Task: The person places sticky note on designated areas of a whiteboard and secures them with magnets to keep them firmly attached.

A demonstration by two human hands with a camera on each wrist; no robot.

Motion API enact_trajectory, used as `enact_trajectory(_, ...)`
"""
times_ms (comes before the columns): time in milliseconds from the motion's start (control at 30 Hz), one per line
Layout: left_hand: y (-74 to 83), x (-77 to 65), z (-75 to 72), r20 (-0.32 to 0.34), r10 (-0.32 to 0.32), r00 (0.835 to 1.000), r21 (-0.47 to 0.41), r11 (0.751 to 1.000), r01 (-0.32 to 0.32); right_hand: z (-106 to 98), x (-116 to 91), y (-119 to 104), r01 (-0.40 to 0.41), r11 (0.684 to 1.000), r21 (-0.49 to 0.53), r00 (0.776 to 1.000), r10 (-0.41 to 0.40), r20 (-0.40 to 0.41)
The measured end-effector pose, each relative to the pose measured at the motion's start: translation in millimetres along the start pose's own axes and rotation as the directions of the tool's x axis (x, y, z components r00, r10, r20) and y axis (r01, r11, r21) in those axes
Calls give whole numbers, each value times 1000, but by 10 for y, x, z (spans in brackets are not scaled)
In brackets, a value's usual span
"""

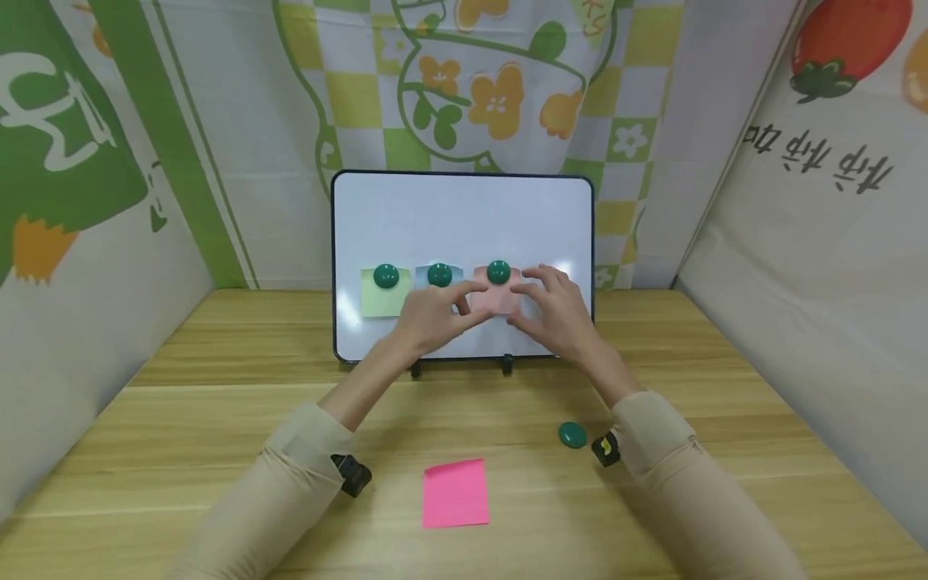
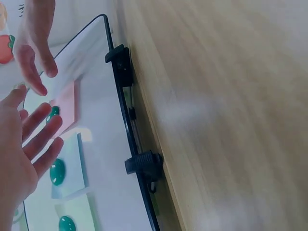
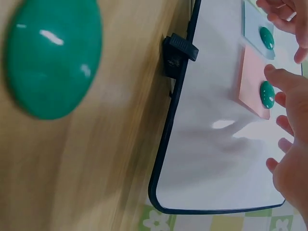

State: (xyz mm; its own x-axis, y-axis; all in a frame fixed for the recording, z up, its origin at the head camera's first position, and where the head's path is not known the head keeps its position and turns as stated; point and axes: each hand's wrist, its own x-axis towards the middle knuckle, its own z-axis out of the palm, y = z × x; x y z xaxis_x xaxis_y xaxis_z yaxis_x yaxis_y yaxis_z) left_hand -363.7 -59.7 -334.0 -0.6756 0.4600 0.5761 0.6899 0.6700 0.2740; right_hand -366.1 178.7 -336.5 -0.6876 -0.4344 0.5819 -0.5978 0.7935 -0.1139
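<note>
A whiteboard [image 1: 464, 217] stands upright on the table, bearing a green sticky note [image 1: 385, 302], a blue sticky note [image 2: 70, 166] and a pink sticky note [image 1: 495, 300] in a row. Each has a round green magnet [image 1: 499, 271] on its upper part. My left hand [image 1: 435, 316] hovers before the blue and pink notes, fingers loosely extended and nothing in them. To the right of the pink note, my right hand [image 1: 554, 310] is spread with fingers apart, also holding nothing. In the right wrist view its fingers [image 3: 284, 79] are close to the pink note's magnet; contact cannot be told.
A bright pink sticky note [image 1: 455, 494] lies on the wooden table [image 1: 275, 346] between the forearms. A loose green magnet [image 1: 573, 435] lies near the right sleeve. Black clip feet [image 2: 144, 163] support the board's lower edge. Printed cloth walls surround the table.
</note>
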Motion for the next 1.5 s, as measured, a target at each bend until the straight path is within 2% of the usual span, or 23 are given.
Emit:
enact_trajectory(100, 73, -91, -50, 100, -67, 993, -110, 991, 78, -23, -86, -16, 2, 1000, 0, 999, -2, 34)
enact_trajectory(167, 127, -140, -85, 172, -109, 979, -178, 974, 139, -38, -134, -19, 6, 1000, -1, 999, -6, 38)
enact_trajectory(300, 198, -226, -157, 278, -126, 952, -220, 957, 191, -76, -209, -23, 17, 1000, 13, 999, -17, 49)
enact_trajectory(400, 206, -311, -197, 313, -135, 940, -198, 959, 204, -114, -261, -34, 20, 999, 33, 996, -22, 87)
enact_trajectory(533, 194, -413, -228, 323, -164, 932, -170, 959, 228, -165, -337, -42, 10, 998, 60, 988, -19, 151)
enact_trajectory(667, 188, -496, -245, 359, -167, 918, -201, 947, 251, -209, -443, -43, 12, 998, 69, 978, -26, 208)
enact_trajectory(733, 193, -544, -256, 396, -159, 905, -211, 943, 258, -220, -503, -44, 18, 998, 63, 972, -32, 232)
enact_trajectory(800, 203, -596, -275, 436, -142, 888, -212, 944, 255, -227, -563, -45, 24, 998, 60, 967, -39, 251)
enact_trajectory(933, 228, -699, -317, 503, -104, 858, -162, 964, 212, -253, -669, -50, 30, 997, 67, 959, -48, 278)
enact_trajectory(1067, 252, -770, -361, 531, -65, 845, -91, 987, 133, -289, -764, -48, 23, 997, 69, 953, -42, 299)
enact_trajectory(1200, 277, -826, -376, 559, -33, 828, -31, 998, 61, -305, -860, -39, 9, 998, 58, 938, -29, 345)
enact_trajectory(1300, 299, -859, -370, 604, -19, 797, -27, 999, 45, -318, -922, -39, -18, 998, 67, 925, -9, 379)
enact_trajectory(1500, 324, -922, -404, 695, -29, 718, -85, 989, 123, -366, -1001, -54, -73, 981, 182, 902, -13, 431)
